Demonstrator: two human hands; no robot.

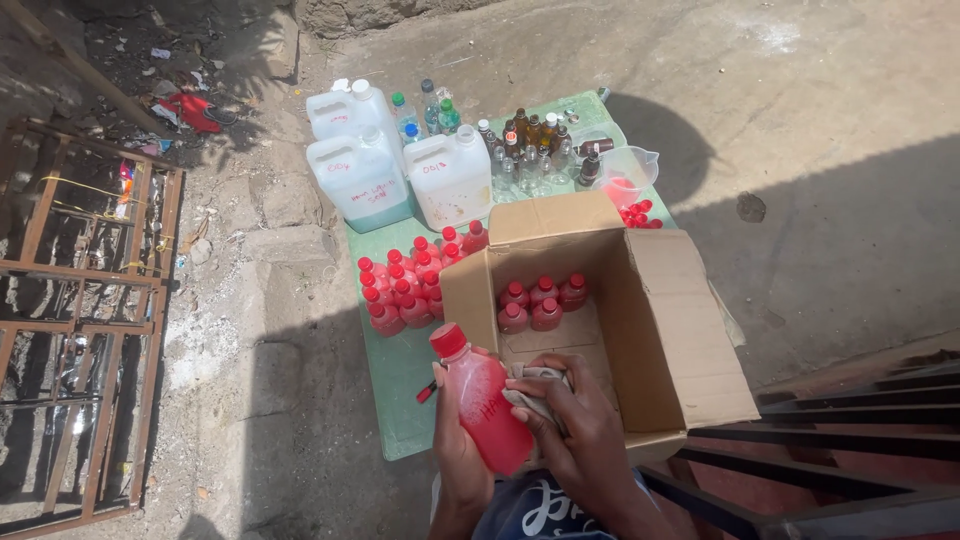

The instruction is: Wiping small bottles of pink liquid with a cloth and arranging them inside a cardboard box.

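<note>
my left hand (455, 440) grips a red bottle (483, 405); right hand (575, 425) wipes it with a cloth (530, 385). five bottles sit in the box (665, 330); about fifteen wait on the mat (395, 370), far left.

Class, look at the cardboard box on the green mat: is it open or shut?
Open. The cardboard box has its flaps folded outward, and five red-capped bottles show standing inside on its floor.

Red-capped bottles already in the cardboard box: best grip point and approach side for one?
Grip a bottle in the box by the cap and neck, coming straight down from above. All five stand upright and packed touching in the far corner of the cardboard box, so their sides are blocked by neighbours and box walls; only the tops are free. The flaps stand open, leaving the top clear.
</note>
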